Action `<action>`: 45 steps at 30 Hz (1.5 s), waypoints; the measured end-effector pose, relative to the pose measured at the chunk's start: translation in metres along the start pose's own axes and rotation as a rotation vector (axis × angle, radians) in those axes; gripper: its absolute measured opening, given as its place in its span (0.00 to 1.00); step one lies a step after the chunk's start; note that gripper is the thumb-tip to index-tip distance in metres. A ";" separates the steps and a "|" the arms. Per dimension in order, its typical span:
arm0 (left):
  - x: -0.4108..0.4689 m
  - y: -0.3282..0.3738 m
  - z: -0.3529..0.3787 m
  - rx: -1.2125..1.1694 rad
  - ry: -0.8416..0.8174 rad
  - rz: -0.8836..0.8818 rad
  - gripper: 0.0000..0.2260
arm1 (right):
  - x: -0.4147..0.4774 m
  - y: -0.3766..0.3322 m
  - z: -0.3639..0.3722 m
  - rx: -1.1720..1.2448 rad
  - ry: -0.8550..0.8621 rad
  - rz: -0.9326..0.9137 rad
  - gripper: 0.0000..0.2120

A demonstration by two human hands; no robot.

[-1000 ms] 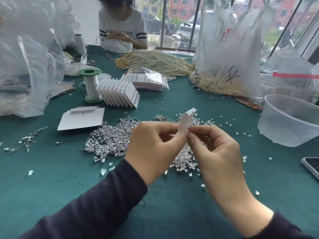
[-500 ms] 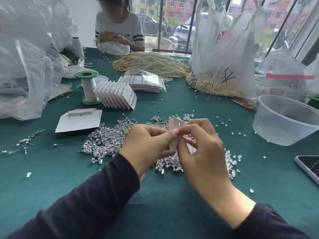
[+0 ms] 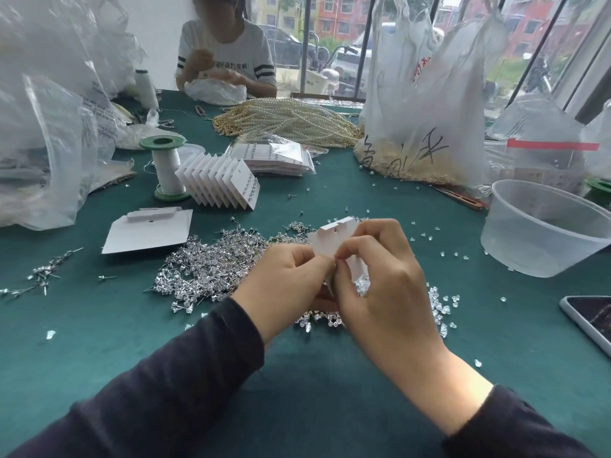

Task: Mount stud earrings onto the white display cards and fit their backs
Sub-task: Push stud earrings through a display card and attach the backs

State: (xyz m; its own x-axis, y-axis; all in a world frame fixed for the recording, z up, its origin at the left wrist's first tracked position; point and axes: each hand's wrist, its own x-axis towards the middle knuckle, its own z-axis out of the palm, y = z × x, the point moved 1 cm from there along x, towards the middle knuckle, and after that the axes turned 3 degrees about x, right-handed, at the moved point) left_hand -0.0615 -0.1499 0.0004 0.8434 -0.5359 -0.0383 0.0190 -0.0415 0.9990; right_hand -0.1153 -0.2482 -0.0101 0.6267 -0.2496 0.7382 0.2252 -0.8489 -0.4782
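Plainly, the likeliest slip is a dropped part. Whatever sits between the fingertips is too small to see, and if the pinch loosens it would fall into the studs [image 3: 211,266] heaped right below, or among the clear backs [image 3: 438,307] beside them, and be lost. The card [image 3: 334,238] is thin and gripped only along its lower part, so a hard push on a post could bend it or tear a hole. A back pressed on crooked might pop off onto the counter [image 3: 99,342].

Both hands are raised over the pile and meet at the card's near edge. The left hand [image 3: 287,285] is curled, thumb and forefinger pinching the card's left side. The right hand [image 3: 383,292] wraps the right side, its fingers [image 3: 357,246] bent and pinched onto the card where the hands touch. The card stands roughly upright, notched top away from the person.
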 end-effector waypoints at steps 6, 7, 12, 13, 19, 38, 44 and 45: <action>-0.001 -0.001 -0.003 0.259 0.134 0.200 0.10 | -0.001 -0.002 -0.005 0.073 -0.044 0.030 0.02; -0.001 -0.001 -0.004 0.266 0.150 0.207 0.10 | -0.001 -0.004 -0.006 0.099 -0.061 0.020 0.03; 0.003 0.003 -0.016 0.102 0.205 0.090 0.12 | 0.022 0.012 -0.038 0.105 0.062 0.115 0.04; 0.004 0.004 -0.018 0.077 0.207 0.073 0.11 | 0.029 0.023 -0.049 0.058 0.062 0.203 0.06; 0.005 0.003 -0.019 0.076 0.166 0.058 0.11 | 0.034 0.072 -0.073 -0.217 -0.524 0.607 0.09; 0.005 -0.001 -0.014 0.096 0.079 0.072 0.11 | 0.033 0.086 -0.070 -0.346 -0.384 0.608 0.11; 0.006 -0.004 -0.011 0.162 0.081 0.094 0.09 | 0.034 0.042 -0.064 0.256 -0.147 0.396 0.07; 0.006 -0.004 -0.010 0.174 0.078 0.099 0.09 | 0.031 0.030 -0.060 0.313 -0.125 0.319 0.07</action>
State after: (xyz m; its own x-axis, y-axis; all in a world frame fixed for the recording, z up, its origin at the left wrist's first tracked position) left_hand -0.0515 -0.1444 -0.0038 0.8755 -0.4783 0.0684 -0.1533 -0.1408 0.9781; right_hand -0.1337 -0.3088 0.0268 0.7819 -0.4015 0.4770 0.2085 -0.5525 -0.8070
